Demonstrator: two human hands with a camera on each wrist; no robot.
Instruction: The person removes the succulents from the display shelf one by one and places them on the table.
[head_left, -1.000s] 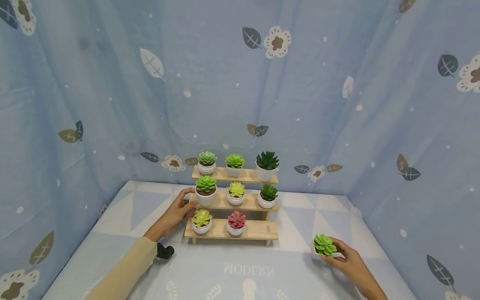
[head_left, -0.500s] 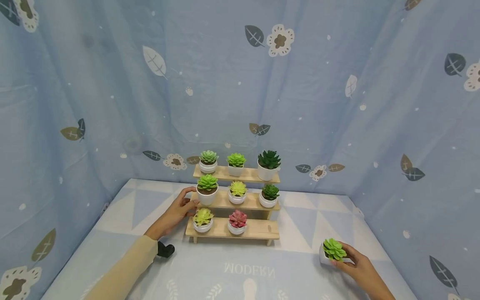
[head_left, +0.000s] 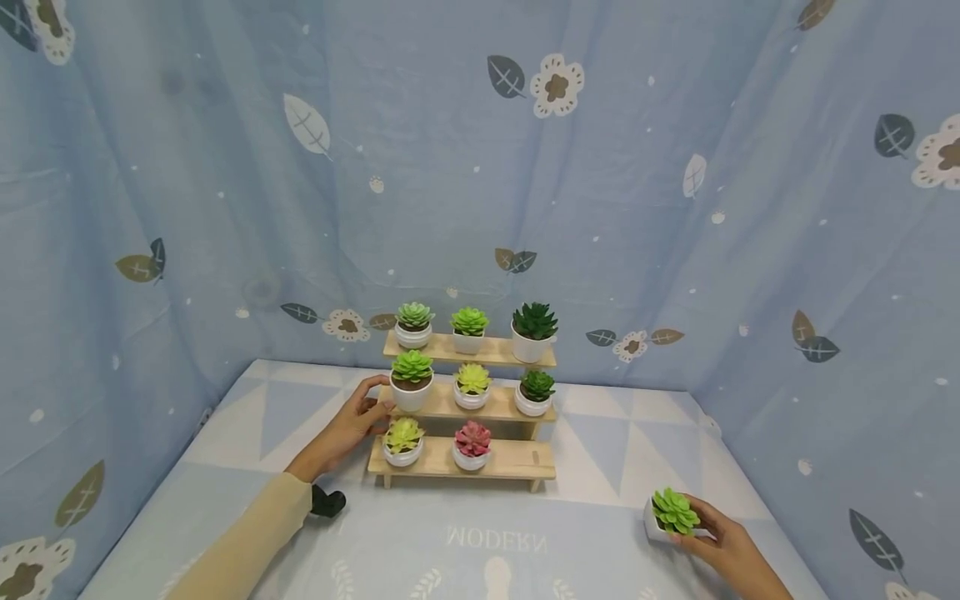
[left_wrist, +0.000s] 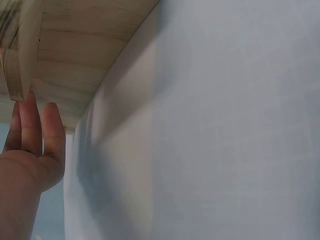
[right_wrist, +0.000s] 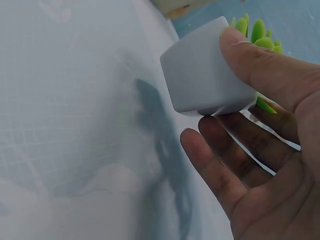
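In the head view a three-tier wooden stand [head_left: 517, 454] carries several small artificial succulents in white pots. My left hand [head_left: 351, 427] holds the left end of its middle tier, beside a green succulent in a round pot [head_left: 411, 382]. In the left wrist view, fingertips [left_wrist: 31, 107] touch the lower corner of a board [left_wrist: 75, 50]; the rest of that hold is out of sight. At the right, my right hand [head_left: 723, 537] pinches a bright green succulent [head_left: 675, 510] in a square white pot [right_wrist: 200, 70]. The right wrist view shows this pot tilted, with its shadow on the cloth.
On the bottom tier stand a yellow-green succulent [head_left: 403, 442] and a red one [head_left: 472, 443], with bare wood [head_left: 525, 454] at the right end. A black object [head_left: 327, 502] shows by the left sleeve. Blue patterned curtains [head_left: 465, 167] enclose the table [head_left: 585, 533].
My right hand has moved a little to the right and nearer to me, carrying the square-potted succulent. The left hand stays at the stand.
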